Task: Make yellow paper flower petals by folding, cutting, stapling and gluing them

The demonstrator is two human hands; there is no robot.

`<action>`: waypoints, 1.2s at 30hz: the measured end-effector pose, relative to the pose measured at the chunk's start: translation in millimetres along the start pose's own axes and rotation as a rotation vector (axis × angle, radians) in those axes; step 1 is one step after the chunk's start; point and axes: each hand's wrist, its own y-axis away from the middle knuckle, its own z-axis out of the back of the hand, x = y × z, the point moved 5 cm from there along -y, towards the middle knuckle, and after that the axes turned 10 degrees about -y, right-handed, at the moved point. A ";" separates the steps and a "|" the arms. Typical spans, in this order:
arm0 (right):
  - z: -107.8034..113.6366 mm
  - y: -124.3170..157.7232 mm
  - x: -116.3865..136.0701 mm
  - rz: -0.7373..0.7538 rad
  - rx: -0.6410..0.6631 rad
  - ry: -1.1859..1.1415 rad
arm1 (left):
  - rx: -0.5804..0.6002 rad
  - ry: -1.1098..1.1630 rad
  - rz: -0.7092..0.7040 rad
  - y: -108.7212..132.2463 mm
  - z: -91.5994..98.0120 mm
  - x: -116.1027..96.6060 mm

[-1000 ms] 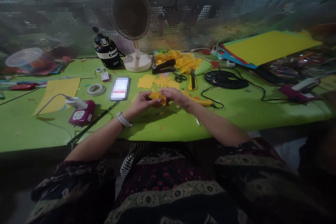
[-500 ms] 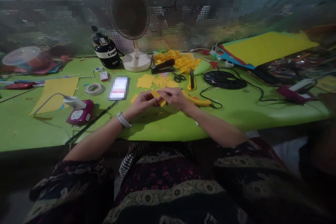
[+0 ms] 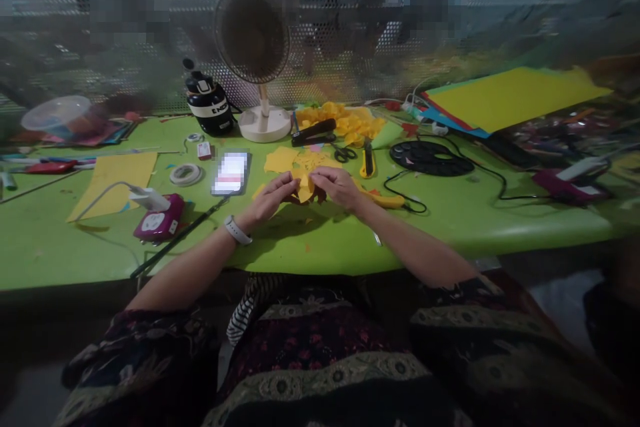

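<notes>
A small piece of yellow paper (image 3: 305, 187) is pinched from both sides, low over the green table. My left hand (image 3: 273, 197) grips its left edge, and a pale watch sits on that wrist. On the right edge are the closed fingers of my right hand (image 3: 337, 187). Behind the hands lie yellow sheets (image 3: 281, 159) and small yellow scraps (image 3: 315, 159). Dark scissors (image 3: 344, 154) and a yellow cutter (image 3: 368, 160) rest just beyond my right hand. A yellow tool's handle (image 3: 389, 201) shows beside that wrist, its other end hidden.
A phone (image 3: 231, 173), tape roll (image 3: 185, 175) and purple power adapter (image 3: 161, 219) are at left. A fan (image 3: 264, 124), black bottle (image 3: 210, 107), stapler (image 3: 313, 133) and yellow paper pile (image 3: 350, 121) stand behind. A black palette (image 3: 431, 158) and cable lie right.
The yellow paper between my hands now shows more of its surface, with the fingers slightly farther apart. The whole view has shifted a little, so the table items appear lower and more to the right.
</notes>
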 end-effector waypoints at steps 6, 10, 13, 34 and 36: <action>0.4 2.5 2.4 0.030 -0.087 0.057 | -0.106 -0.015 -0.002 -0.1 3.9 3.5; -1.4 3.2 1.0 0.040 -0.141 0.064 | -0.163 -0.101 -0.090 -0.1 4.9 2.6; -3.1 3.5 -1.3 0.032 -0.146 0.062 | -0.181 -0.138 -0.128 -0.4 5.5 4.1; -1.5 1.9 -4.0 -0.023 -0.156 -0.013 | -0.312 -0.088 -0.108 -7.3 15.8 15.2; -1.0 1.3 -3.8 -0.019 -0.154 -0.026 | -0.308 -0.092 -0.116 -7.9 15.7 16.4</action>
